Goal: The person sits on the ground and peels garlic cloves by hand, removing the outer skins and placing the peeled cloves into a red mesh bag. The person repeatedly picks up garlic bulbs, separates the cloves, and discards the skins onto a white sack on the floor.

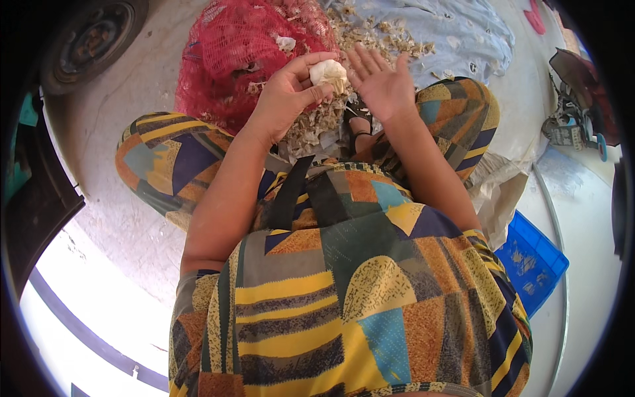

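Observation:
A whole garlic bulb [328,74] with pale, partly loose skin is gripped between the thumb and fingers of my left hand [292,92]. Close beside it on the right, my right hand [379,82] is spread with the palm showing and nothing in it. Beneath both hands lies a heap of dry garlic skins [317,126]. Just beyond my left hand is a red mesh sack [218,74], with bits of garlic skin on and under it. What the sack holds is hard to make out.
A light blue cloth [461,39] strewn with dry garlic skins [392,37] spreads at the far right. To my right are a blue plastic crate [533,268] and crumpled brown paper [496,188]. A vehicle wheel [94,42] stands at the upper left.

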{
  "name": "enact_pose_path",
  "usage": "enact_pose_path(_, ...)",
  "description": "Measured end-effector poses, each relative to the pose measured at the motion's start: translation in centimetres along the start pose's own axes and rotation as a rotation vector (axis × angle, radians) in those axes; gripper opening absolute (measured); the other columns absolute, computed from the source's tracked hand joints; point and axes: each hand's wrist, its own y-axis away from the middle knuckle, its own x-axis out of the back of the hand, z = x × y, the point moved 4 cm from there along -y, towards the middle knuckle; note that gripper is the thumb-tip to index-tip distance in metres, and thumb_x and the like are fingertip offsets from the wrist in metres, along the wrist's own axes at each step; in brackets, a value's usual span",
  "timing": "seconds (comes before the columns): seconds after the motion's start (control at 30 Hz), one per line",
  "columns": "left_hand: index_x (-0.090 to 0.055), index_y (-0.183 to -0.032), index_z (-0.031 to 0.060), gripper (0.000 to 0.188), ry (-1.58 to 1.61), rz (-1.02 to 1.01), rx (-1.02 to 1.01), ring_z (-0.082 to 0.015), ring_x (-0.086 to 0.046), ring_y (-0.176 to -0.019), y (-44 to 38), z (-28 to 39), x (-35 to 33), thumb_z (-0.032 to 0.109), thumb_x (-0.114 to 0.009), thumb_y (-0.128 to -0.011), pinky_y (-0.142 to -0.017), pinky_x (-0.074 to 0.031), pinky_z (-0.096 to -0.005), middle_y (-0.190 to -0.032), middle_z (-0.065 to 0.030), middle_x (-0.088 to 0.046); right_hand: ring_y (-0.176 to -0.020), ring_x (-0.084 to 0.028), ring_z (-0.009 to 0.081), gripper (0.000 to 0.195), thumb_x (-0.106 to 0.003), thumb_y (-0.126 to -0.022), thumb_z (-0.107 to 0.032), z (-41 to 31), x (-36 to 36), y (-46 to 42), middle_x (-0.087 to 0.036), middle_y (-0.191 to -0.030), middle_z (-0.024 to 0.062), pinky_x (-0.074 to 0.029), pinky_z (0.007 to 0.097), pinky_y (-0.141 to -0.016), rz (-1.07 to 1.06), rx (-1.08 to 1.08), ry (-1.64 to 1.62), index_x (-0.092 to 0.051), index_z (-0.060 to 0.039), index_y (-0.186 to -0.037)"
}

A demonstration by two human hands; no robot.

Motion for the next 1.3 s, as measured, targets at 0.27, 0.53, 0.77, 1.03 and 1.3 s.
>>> enact_pose_path(0.27,-0.043,-0.120,0.0052,0.047,-0.094,0.116,-0.052,-0.0173,-0.058,-0.109,-0.3,-0.8,0.6,0.002,-0.072,-0.082,-0.093,-0.049,-0.0299,-0.115,-0.0119,-0.061,-0.087,-0.058,0.0130,0.027,-0.044,-0.099,-0.028,3.8,-3.0,1.6,-0.060,-0.098,0.0024,-0.049,0.0313,-0.075,-0.196,-0.077,0.574,-0.060,-0.0074,-0.104)
enact_pose_path(0.53,-0.045,-0.125,0.0034,0.044,-0.057,0.006,-0.127,-0.0188,-0.058,-0.110,0.1,0.7,-0.2,0.005,-0.066,-0.087,-0.096,-0.047,-0.0310,-0.121,-0.0119,-0.060,-0.086,-0.060,0.0173,0.033,-0.035,-0.104,-0.027,4.4,-1.7,0.1,-0.060,-0.093,0.0050,-0.051,0.0370,-0.079,-0.219,-0.209,0.124,-0.056,-0.0024,-0.109)
enact_pose_path(0.77,-0.052,-0.123,0.0039,0.027,0.497,0.042,-0.041,-0.0253,-0.063,-0.096,0.8,2.4,-0.6,0.012,-0.053,-0.097,-0.077,-0.052,-0.0269,-0.111,-0.0134,-0.062,-0.099,-0.061,0.0240,0.033,-0.035,-0.104,-0.026,4.5,-1.8,0.2,-0.062,-0.104,0.0114,-0.050,0.0395,-0.092,-0.403,-0.299,0.080,-0.054,-0.0006,-0.112)
enact_pose_path(1.03,-0.054,-0.112,0.0073,0.021,0.442,0.195,-0.249,-0.0145,-0.052,-0.066,3.8,5.5,2.8,0.023,-0.048,-0.100,-0.053,-0.037,-0.0210,-0.098,-0.0133,-0.061,-0.100,-0.064,0.0269,0.024,-0.042,-0.101,-0.015,5.0,-1.7,0.4,-0.064,-0.107,0.0162,-0.053,0.0376,-0.090,-0.128,-0.157,0.732,-0.058,0.0035,-0.105)
enact_pose_path(1.3,-0.052,-0.122,0.0002,0.031,0.390,0.374,-0.563,-0.0278,-0.065,-0.094,10.7,12.1,7.2,0.018,-0.055,-0.097,-0.073,-0.056,-0.0306,-0.109,-0.0181,-0.063,-0.090,-0.064,0.0174,0.019,-0.048,-0.099,-0.014,10.0,-5.7,-1.5,-0.066,-0.096,0.0090,-0.052,0.0325,-0.080,-0.517,-0.013,1.154,-0.061,0.0004,-0.101)
